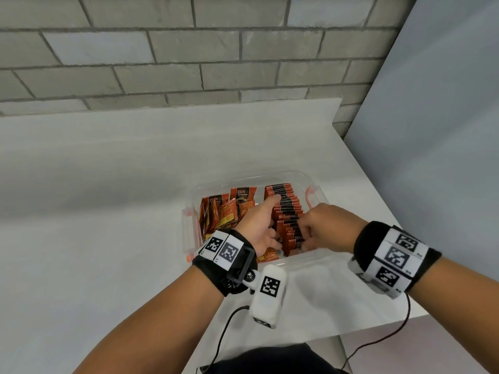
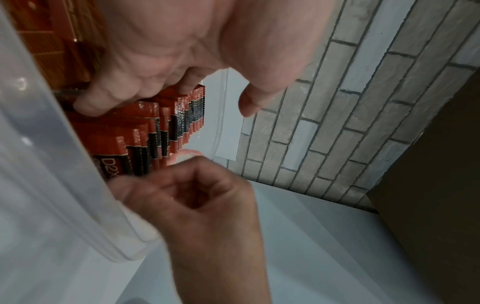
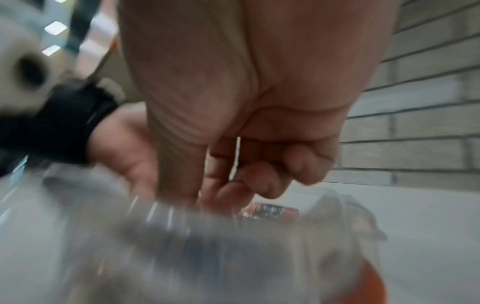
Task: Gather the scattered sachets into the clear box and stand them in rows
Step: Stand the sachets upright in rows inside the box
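Inside the clear box (image 1: 314, 184) on the surface (image 1: 108, 211), the left hand (image 1: 259, 225) lays straight fingers against the standing row of sachets (image 1: 287, 209) to brace it, while the right hand (image 1: 324, 225) curls its fingers onto the near packets, squaring them

Tabletop (image 1: 108, 211): white, matte, set against the wall; near right corner visible, edge running along the right side.

Brick wall (image 1: 189, 49): grey bricks in staggered courses with darker mortar lines, a few bricks paler than the rest. Also seen in the left wrist view (image 2: 337, 102) and the right wrist view (image 3: 428, 123), behind the tabletop.

Panel (image 1: 445, 130): plain pale blue-grey surface on the right, standing beside the tabletop and meeting the brick wall at its far end.

Ceiling lights (image 3: 54, 27): bright rectangular patches at upper left of the right wrist view; picture blurred there.

Dark garment (image 1: 270, 360): black fabric at the bottom edge, below the tabletop's near edge.
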`<state>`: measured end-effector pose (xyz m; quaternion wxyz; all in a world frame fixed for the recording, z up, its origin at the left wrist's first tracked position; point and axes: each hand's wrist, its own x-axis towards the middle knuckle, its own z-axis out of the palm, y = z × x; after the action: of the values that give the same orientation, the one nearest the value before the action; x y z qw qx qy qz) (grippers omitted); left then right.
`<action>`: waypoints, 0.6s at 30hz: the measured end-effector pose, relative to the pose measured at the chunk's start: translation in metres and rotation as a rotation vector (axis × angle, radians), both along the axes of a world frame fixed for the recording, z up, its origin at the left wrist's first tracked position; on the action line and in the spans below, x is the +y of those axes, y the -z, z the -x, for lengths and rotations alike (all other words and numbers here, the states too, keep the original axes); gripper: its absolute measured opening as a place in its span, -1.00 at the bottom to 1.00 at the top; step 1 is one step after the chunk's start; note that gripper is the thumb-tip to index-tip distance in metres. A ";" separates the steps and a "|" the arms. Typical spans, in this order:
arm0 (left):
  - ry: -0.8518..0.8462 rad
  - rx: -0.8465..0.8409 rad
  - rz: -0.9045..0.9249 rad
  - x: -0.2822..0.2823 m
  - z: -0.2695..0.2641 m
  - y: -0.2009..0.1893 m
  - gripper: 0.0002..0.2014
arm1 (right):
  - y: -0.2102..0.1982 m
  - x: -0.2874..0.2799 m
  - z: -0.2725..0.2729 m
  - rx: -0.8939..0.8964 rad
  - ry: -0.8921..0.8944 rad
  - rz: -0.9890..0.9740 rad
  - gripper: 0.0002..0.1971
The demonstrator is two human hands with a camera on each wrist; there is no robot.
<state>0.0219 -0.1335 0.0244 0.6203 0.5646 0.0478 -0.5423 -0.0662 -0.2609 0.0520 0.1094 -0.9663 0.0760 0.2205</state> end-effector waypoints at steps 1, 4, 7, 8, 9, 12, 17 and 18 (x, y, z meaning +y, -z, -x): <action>-0.007 0.005 0.006 0.001 -0.001 0.003 -0.47 | -0.004 -0.003 0.000 -0.072 0.092 -0.092 -0.83; -0.019 0.029 0.036 0.000 -0.003 0.009 -0.43 | -0.015 -0.008 -0.002 -0.388 0.459 -0.308 -0.72; -0.036 0.059 0.039 -0.002 -0.002 0.011 -0.39 | -0.015 -0.004 -0.009 -0.290 0.786 -0.557 -0.46; -0.042 0.066 0.044 -0.003 -0.002 0.012 -0.38 | -0.014 -0.003 -0.011 -0.255 0.838 -0.618 -0.43; -0.043 0.072 0.047 -0.004 -0.002 0.012 -0.35 | -0.012 -0.002 -0.013 -0.238 0.872 -0.651 -0.42; -0.051 0.085 0.050 -0.006 0.000 0.013 -0.30 | -0.008 0.001 -0.015 -0.195 0.942 -0.723 -0.45; -0.030 0.088 0.040 -0.007 0.003 0.012 -0.41 | -0.005 0.009 -0.020 -0.122 0.993 -0.867 -0.47; -0.021 0.089 0.040 -0.008 0.003 0.013 -0.39 | -0.003 0.009 -0.022 -0.117 0.984 -0.868 -0.47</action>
<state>0.0191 -0.1411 0.0115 0.6343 0.5269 0.0705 -0.5613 -0.0446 -0.2516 0.0551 0.5813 -0.6971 0.4070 0.1026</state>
